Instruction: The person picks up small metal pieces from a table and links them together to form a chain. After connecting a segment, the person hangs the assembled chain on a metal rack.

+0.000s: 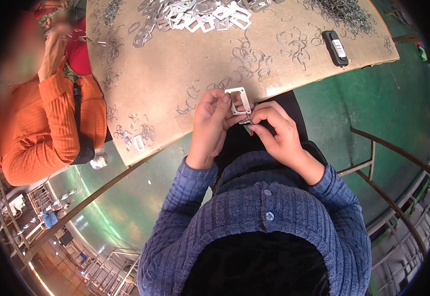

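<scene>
One rectangular metal frame point(246, 101), pale, held off the near edge of the counter point(180, 54), its upper end overlapping that edge in view; left hand point(210, 118), grip pinching its left side between thumb and fingers; right hand point(277, 129), grip pressed together on a small metal piece point(245, 121) at the frame's lower end. Around them: one heap of metal frames point(202, 17), at the far edge; one dense heap of wire hooks point(346, 18), far right; loose wire hooks point(247, 56), several clusters, the closest just beyond the left fingers; one black oblong device point(335, 48) with white label, right; one loose frame point(138, 142), near left corner, among hooks. One co-worker in orange sleeves point(52, 126), left side, well apart from the work. Obscured: frame's left bar, partly behind fingers; small piece's exact shape, indistinct; far heaps, cut off by the upper border; co-worker's hands, blurred.
</scene>
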Demonstrator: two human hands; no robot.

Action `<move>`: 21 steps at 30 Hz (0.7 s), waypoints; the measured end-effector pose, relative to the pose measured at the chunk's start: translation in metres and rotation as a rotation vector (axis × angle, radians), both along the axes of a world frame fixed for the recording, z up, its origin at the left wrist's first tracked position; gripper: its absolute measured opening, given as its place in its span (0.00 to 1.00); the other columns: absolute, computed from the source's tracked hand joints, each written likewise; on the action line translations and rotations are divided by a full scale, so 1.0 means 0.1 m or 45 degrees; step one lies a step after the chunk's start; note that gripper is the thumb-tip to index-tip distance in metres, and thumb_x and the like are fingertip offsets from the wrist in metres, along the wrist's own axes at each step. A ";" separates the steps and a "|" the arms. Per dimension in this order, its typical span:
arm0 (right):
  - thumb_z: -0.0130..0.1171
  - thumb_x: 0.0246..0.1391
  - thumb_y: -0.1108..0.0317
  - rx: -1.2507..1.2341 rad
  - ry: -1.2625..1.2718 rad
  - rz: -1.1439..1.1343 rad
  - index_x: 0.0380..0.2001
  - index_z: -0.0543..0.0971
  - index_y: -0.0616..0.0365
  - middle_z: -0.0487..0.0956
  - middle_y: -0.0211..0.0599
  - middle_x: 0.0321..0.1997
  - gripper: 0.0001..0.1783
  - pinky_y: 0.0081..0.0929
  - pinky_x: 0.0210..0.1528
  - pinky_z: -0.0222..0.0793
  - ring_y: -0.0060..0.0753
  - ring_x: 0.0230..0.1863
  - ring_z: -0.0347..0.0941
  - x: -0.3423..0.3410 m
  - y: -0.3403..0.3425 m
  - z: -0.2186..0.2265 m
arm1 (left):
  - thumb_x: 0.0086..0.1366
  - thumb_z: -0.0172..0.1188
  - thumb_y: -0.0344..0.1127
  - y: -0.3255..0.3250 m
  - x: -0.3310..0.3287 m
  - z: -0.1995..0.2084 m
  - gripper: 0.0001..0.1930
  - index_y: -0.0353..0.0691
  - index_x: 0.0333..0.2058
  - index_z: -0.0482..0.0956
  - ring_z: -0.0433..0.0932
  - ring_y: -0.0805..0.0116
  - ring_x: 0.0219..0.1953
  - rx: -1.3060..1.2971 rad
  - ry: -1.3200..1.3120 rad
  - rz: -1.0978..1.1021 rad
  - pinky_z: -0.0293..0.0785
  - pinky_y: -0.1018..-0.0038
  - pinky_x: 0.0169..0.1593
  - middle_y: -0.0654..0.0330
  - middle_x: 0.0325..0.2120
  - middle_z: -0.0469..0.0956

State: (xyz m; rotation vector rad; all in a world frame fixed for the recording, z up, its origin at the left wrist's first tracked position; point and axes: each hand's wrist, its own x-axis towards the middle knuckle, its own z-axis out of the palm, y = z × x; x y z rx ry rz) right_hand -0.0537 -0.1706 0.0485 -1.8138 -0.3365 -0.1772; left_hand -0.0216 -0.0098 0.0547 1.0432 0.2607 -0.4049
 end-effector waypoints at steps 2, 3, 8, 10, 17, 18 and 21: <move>0.60 0.44 0.81 -0.034 -0.013 -0.017 0.29 0.72 0.60 0.72 0.35 0.33 0.09 0.24 0.25 0.66 0.30 0.25 0.70 0.00 0.00 0.00 | 0.69 0.43 0.32 0.01 -0.01 0.09 0.03 0.40 0.37 0.63 0.79 0.62 0.38 0.027 -0.052 -0.039 0.79 0.71 0.41 0.49 0.38 0.76; 0.60 0.44 0.80 -0.041 -0.002 -0.018 0.29 0.72 0.60 0.72 0.36 0.33 0.09 0.24 0.26 0.66 0.31 0.25 0.70 -0.01 0.00 -0.01 | 0.69 0.42 0.33 0.02 -0.02 0.11 0.04 0.41 0.37 0.62 0.79 0.61 0.39 0.041 -0.078 -0.059 0.79 0.71 0.41 0.48 0.38 0.76; 0.60 0.44 0.80 -0.073 -0.021 -0.028 0.29 0.72 0.59 0.72 0.36 0.33 0.08 0.25 0.27 0.67 0.34 0.27 0.71 -0.01 0.01 0.01 | 0.68 0.45 0.31 0.04 -0.04 0.22 0.06 0.38 0.42 0.63 0.79 0.61 0.40 0.128 -0.127 -0.108 0.79 0.72 0.42 0.47 0.39 0.76; 0.60 0.44 0.80 -0.086 -0.017 -0.042 0.29 0.72 0.59 0.72 0.36 0.33 0.08 0.26 0.27 0.68 0.35 0.28 0.72 -0.02 0.01 -0.01 | 0.66 0.47 0.29 0.07 -0.06 0.23 0.08 0.34 0.43 0.66 0.78 0.61 0.42 0.237 -0.210 -0.182 0.77 0.71 0.45 0.48 0.39 0.77; 0.65 0.40 0.76 -0.053 0.143 0.154 0.30 0.73 0.58 0.74 0.35 0.35 0.12 0.25 0.33 0.69 0.31 0.33 0.73 0.06 -0.10 0.01 | 0.63 0.51 0.23 0.13 -0.23 0.15 0.08 0.29 0.41 0.74 0.76 0.70 0.42 0.500 -0.450 -0.302 0.71 0.76 0.49 0.54 0.39 0.78; 0.67 0.39 0.73 -0.086 0.033 0.104 0.31 0.74 0.58 0.74 0.34 0.33 0.14 0.25 0.35 0.69 0.28 0.33 0.72 0.14 -0.13 0.03 | 0.63 0.51 0.24 0.15 -0.24 0.13 0.08 0.28 0.40 0.74 0.76 0.67 0.43 0.522 -0.441 -0.285 0.71 0.73 0.51 0.52 0.40 0.78; 0.62 0.45 0.71 -0.011 0.288 0.090 0.32 0.76 0.57 0.76 0.36 0.29 0.09 0.24 0.35 0.68 0.32 0.32 0.73 0.54 -0.36 -0.07 | 0.63 0.50 0.24 0.21 -0.27 0.00 0.08 0.28 0.40 0.74 0.77 0.67 0.43 0.524 -0.436 -0.228 0.71 0.74 0.51 0.52 0.39 0.78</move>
